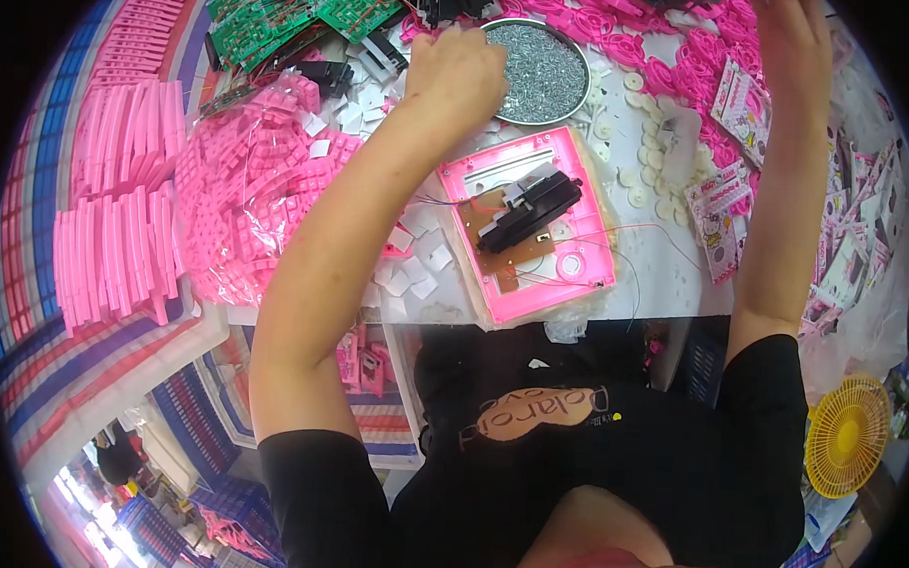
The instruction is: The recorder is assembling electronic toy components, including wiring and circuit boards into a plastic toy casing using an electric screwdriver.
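My left hand (456, 76) is over the far middle of the table, at the left rim of a round tray (589, 76) of small metal screws (542, 72). Its fingers curl downward, and their tips are hidden behind the hand. Stretched to the far right, my right hand (792, 27) is partly cut off by the picture's top edge. Its nearest things are bright pink cables (729, 33). Before me lies a pink plastic housing (494, 300) with a brown circuit board (523, 258), a black mechanism (537, 212) on it and thin loose wires.
Pink panels (125, 257) stand in rows at the left, beside a clear bag of pink parts (242, 191). Green circuit boards (268, 22) lie behind. White discs (638, 175) and printed packets (722, 223) are at the right. A yellow basket (848, 436) is beyond my right arm.
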Demonstrator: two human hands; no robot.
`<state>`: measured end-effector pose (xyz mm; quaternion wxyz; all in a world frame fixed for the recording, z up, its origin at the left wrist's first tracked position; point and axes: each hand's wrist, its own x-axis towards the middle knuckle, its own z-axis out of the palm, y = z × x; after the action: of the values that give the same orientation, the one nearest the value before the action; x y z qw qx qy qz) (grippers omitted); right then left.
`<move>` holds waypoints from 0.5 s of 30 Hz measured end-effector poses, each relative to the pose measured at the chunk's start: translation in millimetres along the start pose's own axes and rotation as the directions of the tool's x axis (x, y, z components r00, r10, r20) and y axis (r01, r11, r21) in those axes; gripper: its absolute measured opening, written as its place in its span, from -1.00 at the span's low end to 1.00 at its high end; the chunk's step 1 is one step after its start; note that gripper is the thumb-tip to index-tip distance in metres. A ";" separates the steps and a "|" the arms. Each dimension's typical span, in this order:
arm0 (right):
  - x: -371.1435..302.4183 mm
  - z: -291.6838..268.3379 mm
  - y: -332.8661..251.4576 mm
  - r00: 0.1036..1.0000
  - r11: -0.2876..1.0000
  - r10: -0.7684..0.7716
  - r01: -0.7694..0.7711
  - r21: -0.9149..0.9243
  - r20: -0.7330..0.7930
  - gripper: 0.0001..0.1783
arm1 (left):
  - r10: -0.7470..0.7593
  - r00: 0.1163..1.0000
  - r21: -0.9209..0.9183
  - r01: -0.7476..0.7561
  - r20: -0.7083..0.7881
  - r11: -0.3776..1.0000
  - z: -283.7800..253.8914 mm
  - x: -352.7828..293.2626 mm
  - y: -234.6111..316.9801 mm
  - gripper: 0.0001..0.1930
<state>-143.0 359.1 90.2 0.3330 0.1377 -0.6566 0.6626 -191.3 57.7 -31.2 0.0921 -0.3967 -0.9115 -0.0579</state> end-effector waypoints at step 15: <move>-68.9 120.8 -27.1 0.879 0.915 0.357 -0.398 0.073 0.316 -0.57 | -0.058 0.997 0.039 0.057 0.049 0.998 5.0 21.2 3.2 -0.80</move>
<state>-106.0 222.7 80.7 0.0851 0.1266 -0.6664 0.7298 -203.7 75.9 -31.5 0.0749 -0.3698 -0.9255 -0.0332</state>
